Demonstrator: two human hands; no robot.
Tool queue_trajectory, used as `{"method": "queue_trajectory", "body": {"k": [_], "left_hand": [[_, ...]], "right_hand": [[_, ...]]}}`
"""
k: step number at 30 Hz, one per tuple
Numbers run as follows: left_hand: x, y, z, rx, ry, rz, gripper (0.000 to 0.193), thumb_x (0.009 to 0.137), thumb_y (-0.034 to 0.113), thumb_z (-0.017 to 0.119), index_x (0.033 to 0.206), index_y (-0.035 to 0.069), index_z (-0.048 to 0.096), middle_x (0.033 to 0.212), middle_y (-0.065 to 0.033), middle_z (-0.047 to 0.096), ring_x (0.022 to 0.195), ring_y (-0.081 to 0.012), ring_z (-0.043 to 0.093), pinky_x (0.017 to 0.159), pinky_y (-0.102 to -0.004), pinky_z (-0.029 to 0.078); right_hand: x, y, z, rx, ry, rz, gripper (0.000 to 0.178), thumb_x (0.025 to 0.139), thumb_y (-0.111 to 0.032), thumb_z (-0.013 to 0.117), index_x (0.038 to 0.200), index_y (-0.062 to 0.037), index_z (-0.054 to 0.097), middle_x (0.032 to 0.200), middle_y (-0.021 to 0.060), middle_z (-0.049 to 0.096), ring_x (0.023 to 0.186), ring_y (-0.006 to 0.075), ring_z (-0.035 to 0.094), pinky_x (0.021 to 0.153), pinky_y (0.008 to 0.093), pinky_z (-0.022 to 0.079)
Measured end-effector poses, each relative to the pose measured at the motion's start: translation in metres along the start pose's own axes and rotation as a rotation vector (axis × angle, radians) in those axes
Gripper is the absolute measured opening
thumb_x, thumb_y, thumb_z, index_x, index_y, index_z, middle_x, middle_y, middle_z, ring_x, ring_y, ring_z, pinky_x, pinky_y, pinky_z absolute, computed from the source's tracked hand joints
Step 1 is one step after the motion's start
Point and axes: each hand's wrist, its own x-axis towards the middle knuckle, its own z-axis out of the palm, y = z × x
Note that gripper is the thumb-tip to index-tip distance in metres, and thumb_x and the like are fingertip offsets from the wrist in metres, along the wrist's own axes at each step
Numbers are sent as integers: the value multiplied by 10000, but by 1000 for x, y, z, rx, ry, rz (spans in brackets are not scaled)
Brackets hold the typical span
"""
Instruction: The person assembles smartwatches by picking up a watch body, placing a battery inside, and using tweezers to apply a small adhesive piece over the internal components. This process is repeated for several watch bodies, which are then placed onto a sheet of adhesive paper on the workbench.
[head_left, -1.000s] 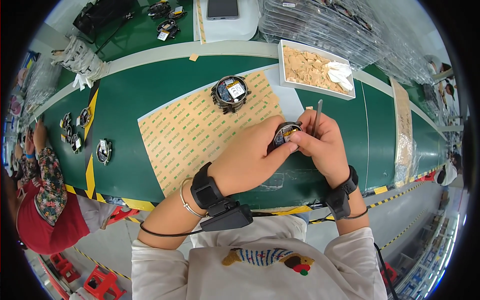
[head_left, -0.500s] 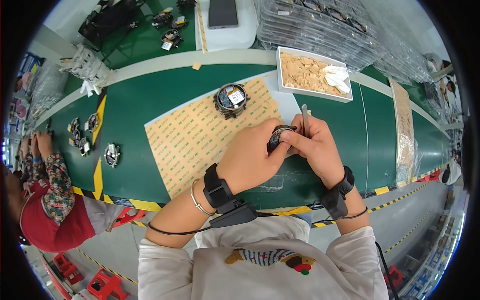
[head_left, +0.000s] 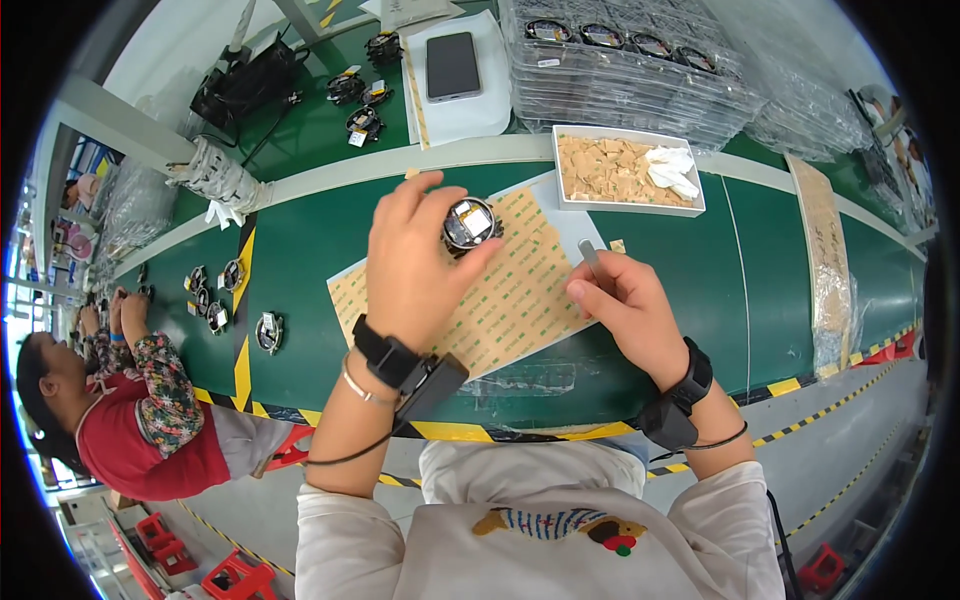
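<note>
My left hand [head_left: 415, 265] reaches over the far part of the tan printed adhesive sheet [head_left: 540, 300]. Its fingers and thumb are spread around a round black watch module [head_left: 468, 224] with a white square on its face; whether they touch it is hard to tell. My right hand [head_left: 630, 310] is closed on a slim, flat metal tool [head_left: 590, 255] whose rounded end points up and away. That hand is beside the sheet's right edge. The tool's lower end is hidden in my fingers. A small tan square [head_left: 617, 246] lies just beyond it.
A white box [head_left: 628, 208] holds tan scraps and a crumpled white piece. Behind it are stacked clear trays [head_left: 620, 90] with modules. Several modules [head_left: 269, 331] lie left, near a co-worker's hands [head_left: 128, 312]. A phone [head_left: 453, 66] rests on a white pad; a cardboard strip [head_left: 820, 250] lies right.
My hands have come apart. The left has moved away from me to the module on the sheet; the right keeps the metal tool. The module previously between my hands no longer shows there.
</note>
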Motion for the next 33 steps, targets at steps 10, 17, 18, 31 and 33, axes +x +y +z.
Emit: {"method": "queue_trajectory", "body": {"k": [10, 17, 18, 31, 33], "left_hand": [[-55, -51, -55, 135, 77, -311, 380, 732, 196, 699, 1046, 10, 594, 1043, -181, 602, 1001, -341, 538, 866, -408, 428], [-151, -132, -119, 361, 70, -786, 314, 765, 146, 658, 1034, 1, 586, 946, -161, 623, 862, -310, 589, 784, -388, 463], [-151, -133, -118, 375, 32, -696, 306, 775, 139, 652, 1037, -3, 581, 922, -153, 625, 828, -295, 598, 755, -376, 472], [-50, 6, -55, -1304, -178, -947, 202, 899, 85, 520, 1073, -14, 548, 916, -93, 626, 763, -197, 657, 605, -268, 562], [-40, 28, -32, -1370, -404, -942, 210, 900, 88, 520, 1076, -24, 543, 928, -102, 628, 764, -207, 665, 621, -266, 565]], "right_hand": [[-8, -7, -14, -209, 40, -5, 141, 896, -126, 550, 856, 2, 596, 738, 1, 569, 604, 46, 472, 533, 194, 379], [-6, -1, -3, -111, 45, -81, 247, 938, -187, 478, 835, 6, 592, 805, 40, 569, 585, 70, 470, 527, 195, 371], [-5, 0, -3, -162, 66, -131, 263, 946, -203, 467, 838, 3, 590, 825, 45, 569, 586, 77, 474, 532, 195, 375], [14, 8, -29, 180, 276, 22, 145, 924, -143, 504, 962, -6, 534, 898, 67, 590, 779, 150, 620, 711, 264, 518], [16, 11, -29, 64, 198, 41, 93, 894, -70, 530, 962, -6, 531, 913, 79, 600, 824, 165, 633, 758, 268, 526]]}}
